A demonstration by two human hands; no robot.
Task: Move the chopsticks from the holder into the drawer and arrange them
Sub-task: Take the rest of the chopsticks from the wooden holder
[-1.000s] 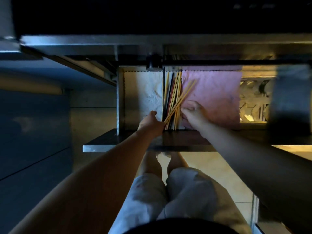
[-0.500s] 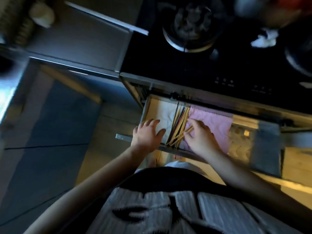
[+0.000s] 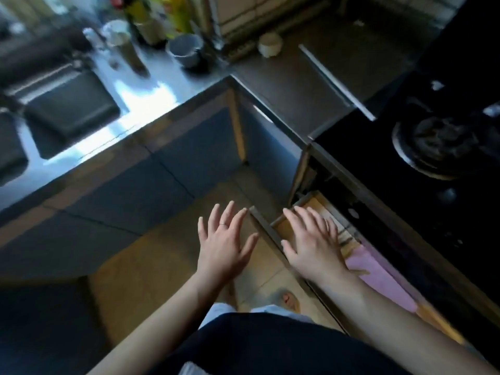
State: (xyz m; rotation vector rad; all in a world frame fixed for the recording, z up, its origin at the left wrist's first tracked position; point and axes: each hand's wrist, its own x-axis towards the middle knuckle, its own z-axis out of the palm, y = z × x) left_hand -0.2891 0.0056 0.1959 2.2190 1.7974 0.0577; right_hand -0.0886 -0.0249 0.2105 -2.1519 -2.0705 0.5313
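The open drawer sticks out under the black stove at the right. My right hand hovers over its left part with fingers spread and straight, holding nothing. A few chopsticks show just past that hand, mostly hidden by it, beside a pink liner. My left hand is out over the floor to the left of the drawer front, fingers spread, empty, with a ring on one finger. Which item on the counter is the holder I cannot tell.
An L-shaped steel counter carries a sink at the left, with cups and bottles at the back. A gas burner sits on the black hob at the right. Tiled floor lies below my hands.
The view has swung up and left from the drawer to the counter corner. Both hands have let go of the chopsticks and lifted out, fingers spread; the left hand is now off the drawer.
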